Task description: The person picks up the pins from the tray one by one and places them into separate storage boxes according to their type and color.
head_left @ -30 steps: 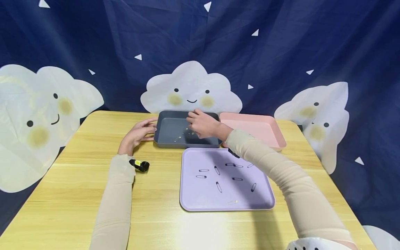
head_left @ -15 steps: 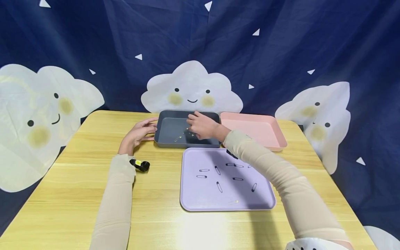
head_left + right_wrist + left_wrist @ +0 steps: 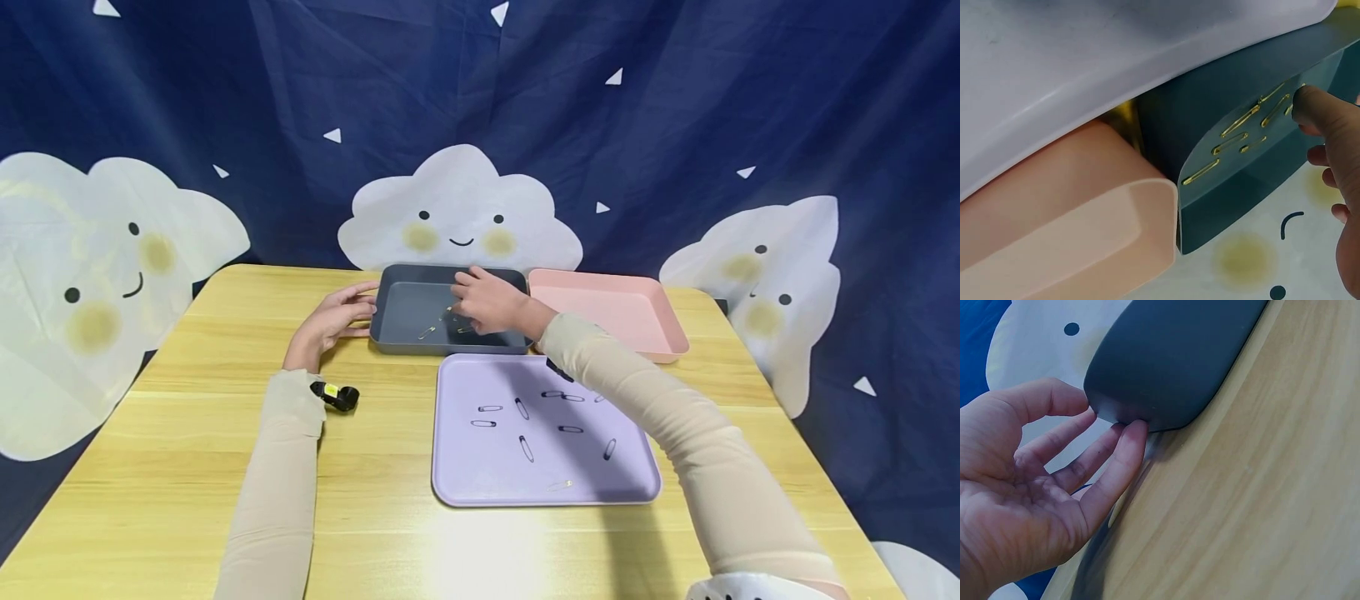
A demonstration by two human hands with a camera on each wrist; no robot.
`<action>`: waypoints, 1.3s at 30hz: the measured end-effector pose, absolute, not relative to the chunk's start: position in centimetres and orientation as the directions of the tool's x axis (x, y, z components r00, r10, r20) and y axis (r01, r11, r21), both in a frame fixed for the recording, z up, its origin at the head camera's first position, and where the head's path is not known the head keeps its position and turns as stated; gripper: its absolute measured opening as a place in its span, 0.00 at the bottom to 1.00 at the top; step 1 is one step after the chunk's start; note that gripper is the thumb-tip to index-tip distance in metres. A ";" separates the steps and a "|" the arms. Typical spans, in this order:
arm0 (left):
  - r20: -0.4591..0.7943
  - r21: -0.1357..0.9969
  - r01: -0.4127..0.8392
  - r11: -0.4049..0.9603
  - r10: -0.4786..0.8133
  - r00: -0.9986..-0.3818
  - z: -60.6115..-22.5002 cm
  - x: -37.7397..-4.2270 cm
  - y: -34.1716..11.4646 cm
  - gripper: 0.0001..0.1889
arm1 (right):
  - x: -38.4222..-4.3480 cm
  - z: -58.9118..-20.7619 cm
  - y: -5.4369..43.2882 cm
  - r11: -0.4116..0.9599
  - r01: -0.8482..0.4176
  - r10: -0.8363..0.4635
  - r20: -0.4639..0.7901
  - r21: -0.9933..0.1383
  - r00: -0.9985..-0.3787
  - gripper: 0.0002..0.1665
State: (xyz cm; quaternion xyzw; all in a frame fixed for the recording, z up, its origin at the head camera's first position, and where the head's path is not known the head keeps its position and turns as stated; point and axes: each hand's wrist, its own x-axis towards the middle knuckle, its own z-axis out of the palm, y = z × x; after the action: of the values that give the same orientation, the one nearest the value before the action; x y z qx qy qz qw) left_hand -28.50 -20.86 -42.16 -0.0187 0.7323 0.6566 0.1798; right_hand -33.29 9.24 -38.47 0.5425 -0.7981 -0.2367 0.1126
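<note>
At the left end of a dark grey tray [image 3: 405, 304], my left hand [image 3: 330, 323] touches the wall with its fingertips. The left wrist view shows those fingers spread against the tray's end [image 3: 1160, 362]. My right hand [image 3: 491, 302] reaches down into the same tray, fingers bent and thumb forward. Several gold safety pins [image 3: 1240, 121] lie on the tray floor around it. At the right thumb's tip a gold pin [image 3: 1289, 109] shows, seemingly pinched, though the fingertips are partly hidden.
A lilac tray [image 3: 480, 475] in front holds several black safety pins [image 3: 527, 449] and one gold pin [image 3: 560, 485]. A pink tray [image 3: 600, 300] stands right of the grey one. The right forearm crosses above the lilac tray. A cloud-patterned curtain hangs behind the table.
My right hand stays in the grey tray with only slight shifts. Gold pins near its fingertips have moved a little toward the tray's near side. The left hand keeps its place.
</note>
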 end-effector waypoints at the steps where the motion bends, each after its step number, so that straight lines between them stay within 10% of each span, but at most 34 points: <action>1: -0.288 0.955 -0.264 0.137 0.209 -0.934 -42.2 -28.5 -20.9 0.34 | -33.3 -38.4 9.4 0.302 -0.812 -0.919 -0.073 0.500 -0.387 0.16; 39: -0.288 0.955 -0.263 0.139 0.211 -0.934 -42.3 -28.5 -20.9 0.34 | -27.5 -33.5 17.4 0.332 -0.935 -0.941 0.120 0.122 -0.318 0.07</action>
State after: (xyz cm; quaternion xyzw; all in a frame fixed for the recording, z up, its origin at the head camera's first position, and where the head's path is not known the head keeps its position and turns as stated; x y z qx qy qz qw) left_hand -28.51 -20.86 -42.31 -0.0177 0.7328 0.6557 0.1808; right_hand -27.52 17.40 -33.45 0.5779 -0.8116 -0.0150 0.0846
